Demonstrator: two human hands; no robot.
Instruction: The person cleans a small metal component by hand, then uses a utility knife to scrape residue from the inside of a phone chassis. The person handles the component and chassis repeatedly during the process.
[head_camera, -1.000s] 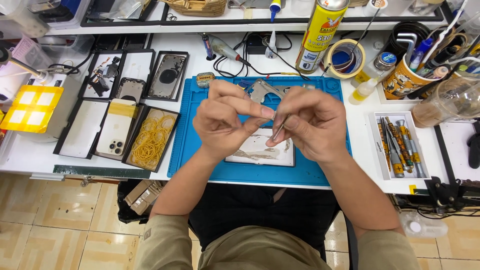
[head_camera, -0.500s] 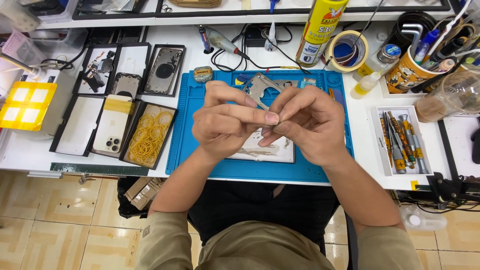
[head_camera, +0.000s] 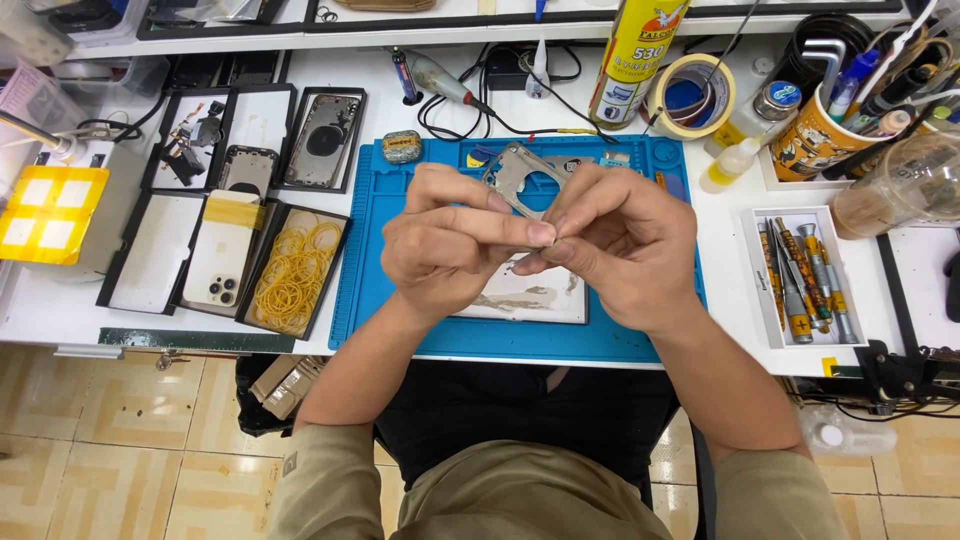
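Both hands (head_camera: 540, 250) pinch small part btwn fingertips, above blue mat (head_camera: 400, 330)

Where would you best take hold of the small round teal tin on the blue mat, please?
Pinch the small round teal tin across its rounded sides, coming from above: it lies flat and low on the blue mat, apart from the hands, with bare mat around it.

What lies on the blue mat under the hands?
Under the left hand and right hand, the blue mat carries a pale smeared sheet and a metal frame; their middle parts are covered.
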